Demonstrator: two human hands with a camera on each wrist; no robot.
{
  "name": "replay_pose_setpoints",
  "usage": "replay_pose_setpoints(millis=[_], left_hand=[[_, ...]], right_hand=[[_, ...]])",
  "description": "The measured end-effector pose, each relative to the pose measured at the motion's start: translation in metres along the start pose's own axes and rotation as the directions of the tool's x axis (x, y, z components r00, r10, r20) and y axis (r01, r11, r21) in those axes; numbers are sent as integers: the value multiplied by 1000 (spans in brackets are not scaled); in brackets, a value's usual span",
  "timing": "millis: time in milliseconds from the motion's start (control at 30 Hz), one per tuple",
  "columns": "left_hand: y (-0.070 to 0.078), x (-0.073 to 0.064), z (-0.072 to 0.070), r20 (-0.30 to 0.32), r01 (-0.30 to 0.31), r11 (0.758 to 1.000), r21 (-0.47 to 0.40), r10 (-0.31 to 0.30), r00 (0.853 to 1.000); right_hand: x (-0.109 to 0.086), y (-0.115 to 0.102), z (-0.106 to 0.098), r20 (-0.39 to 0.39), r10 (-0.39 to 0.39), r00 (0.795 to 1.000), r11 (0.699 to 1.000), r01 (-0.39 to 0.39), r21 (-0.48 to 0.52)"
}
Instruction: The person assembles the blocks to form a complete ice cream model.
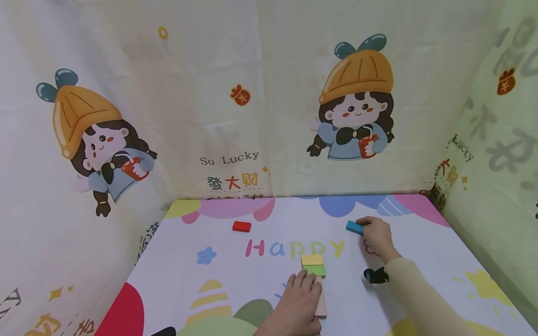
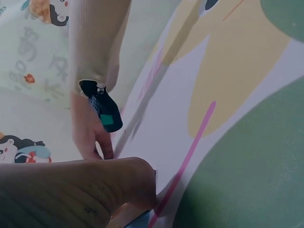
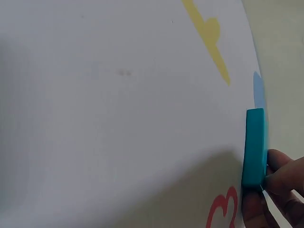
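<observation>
Out to the right in the head view, my right hand pinches one end of a blue block. The right wrist view shows fingers and thumb at the near end of this blue block. My left hand rests on a plain wooden block, its fingers reaching forward and partly covering it. Just beyond those fingertips lie a green block and a yellow block, side by side. In the left wrist view, the left hand hides what is beneath it.
A red block lies alone toward the back left of the printed table mat. Patterned cloth hangs behind the table and along both sides. A dark wrist camera sits at the right sleeve.
</observation>
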State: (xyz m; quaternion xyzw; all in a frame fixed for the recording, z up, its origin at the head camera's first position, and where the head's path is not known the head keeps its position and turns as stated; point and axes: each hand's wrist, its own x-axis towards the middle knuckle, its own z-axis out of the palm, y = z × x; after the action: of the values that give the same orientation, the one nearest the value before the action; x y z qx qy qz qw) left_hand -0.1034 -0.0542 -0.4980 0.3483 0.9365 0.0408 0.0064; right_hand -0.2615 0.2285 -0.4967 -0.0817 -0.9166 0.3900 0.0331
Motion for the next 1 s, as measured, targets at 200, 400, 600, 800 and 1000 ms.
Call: replay_pose_setpoints(millis=[200,400,600,800,1000], left_hand=[[2,1,1,-6,14,1000,11,-14,1000],[2,3,-1,50,37,999,-8,-36,998],[2,5,-1,93,42,999,-19,-40,995],[2,9,-1,148,77,996,-54,-69,987],[2,10,0,153,84,995,-54,-74,985]], right_hand=[[3,-5,12,6,-23,1000,999,23,-27],[-1,-15,23,46,-50,998,998,52,-23],[-2,-21,36,46,-117,992,993,119,-25],[-7,-29,47,64,-125,990,992,125,-3],[-12,-38,56,84,-123,989,992,123,7]])
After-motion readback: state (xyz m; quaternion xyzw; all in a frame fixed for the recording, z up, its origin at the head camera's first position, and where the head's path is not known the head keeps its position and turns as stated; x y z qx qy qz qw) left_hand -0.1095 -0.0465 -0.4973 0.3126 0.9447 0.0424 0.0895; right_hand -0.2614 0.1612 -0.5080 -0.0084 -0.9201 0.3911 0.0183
